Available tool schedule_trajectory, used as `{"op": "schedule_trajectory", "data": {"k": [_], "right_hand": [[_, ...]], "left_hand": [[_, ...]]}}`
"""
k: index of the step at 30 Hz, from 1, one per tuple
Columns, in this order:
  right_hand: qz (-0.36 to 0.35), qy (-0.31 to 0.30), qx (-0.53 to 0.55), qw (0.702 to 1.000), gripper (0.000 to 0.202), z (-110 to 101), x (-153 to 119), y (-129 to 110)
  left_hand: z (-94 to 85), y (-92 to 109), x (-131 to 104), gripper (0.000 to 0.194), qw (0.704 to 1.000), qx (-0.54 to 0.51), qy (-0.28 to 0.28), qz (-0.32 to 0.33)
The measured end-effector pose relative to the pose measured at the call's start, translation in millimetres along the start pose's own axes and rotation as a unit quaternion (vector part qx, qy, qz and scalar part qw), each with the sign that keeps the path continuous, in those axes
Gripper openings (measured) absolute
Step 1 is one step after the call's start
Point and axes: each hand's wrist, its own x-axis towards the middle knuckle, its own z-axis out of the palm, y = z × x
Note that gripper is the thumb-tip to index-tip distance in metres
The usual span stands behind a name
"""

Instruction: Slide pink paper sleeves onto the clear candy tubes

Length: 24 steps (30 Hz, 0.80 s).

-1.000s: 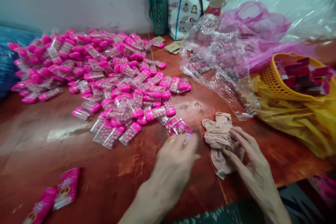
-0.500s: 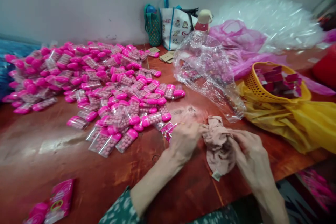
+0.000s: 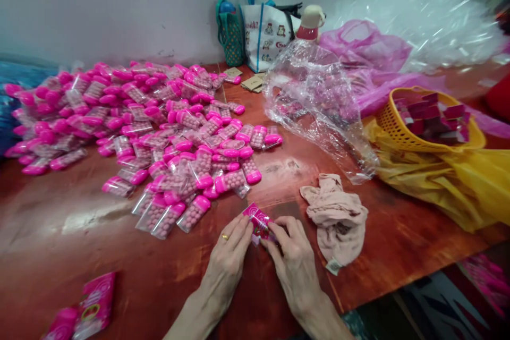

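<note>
Between my two hands, just above the tabletop, is a small pink printed packet (image 3: 257, 219) in clear film. My left hand (image 3: 229, 255) presses its left side with the fingers together; a ring shows on one finger. The fingers of my right hand (image 3: 294, 257) pinch its right lower edge. Right of my right hand lies a crumpled beige cloth (image 3: 338, 218) with a white tag, touched by neither hand. Beyond my left hand spreads a large heap of clear packs of pink balls with bright pink caps (image 3: 191, 170).
A yellow basket (image 3: 402, 127) of dark pink pieces sits on yellow plastic (image 3: 434, 186) at right. Crumpled clear film (image 3: 311, 101) and a pink bag (image 3: 366, 45) lie behind. A white tote (image 3: 265, 37) stands by the wall. Another pink packet (image 3: 95, 303) lies front left.
Both hands have let go of the beige cloth and moved left, the right hand farther. They now hold the pink packet, which is nearer me. The cloth stays lying on the table.
</note>
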Motion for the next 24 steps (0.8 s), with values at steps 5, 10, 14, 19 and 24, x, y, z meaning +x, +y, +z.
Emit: {"op": "schedule_trajectory", "data": {"k": [5,10,14,19,24], "right_hand": [[0.069,-0.023,0.086,0.994,0.013,-4.7,-1.3,3.2],[0.047,0.031,0.096,0.994,0.013,1.9,1.1,7.4],[0.067,0.011,0.134,0.989,0.010,-3.2,5.2,-5.9],[0.116,0.015,0.276,0.954,0.005,-8.8,9.6,-15.5],[0.193,-0.039,0.398,0.896,0.014,-6.9,9.5,-9.5]], "left_hand": [[-16.6,-5.1,-16.0,0.037,0.997,-0.033,-0.022,-0.061],[-23.6,-1.8,-5.8,0.029,0.992,-0.068,0.009,-0.108],[-25.2,5.1,13.0,0.032,0.972,-0.138,0.036,-0.188],[-25.8,13.0,32.6,0.008,0.874,-0.373,0.009,-0.310],[-25.6,22.2,37.7,0.013,0.781,-0.476,0.017,-0.404]]}}
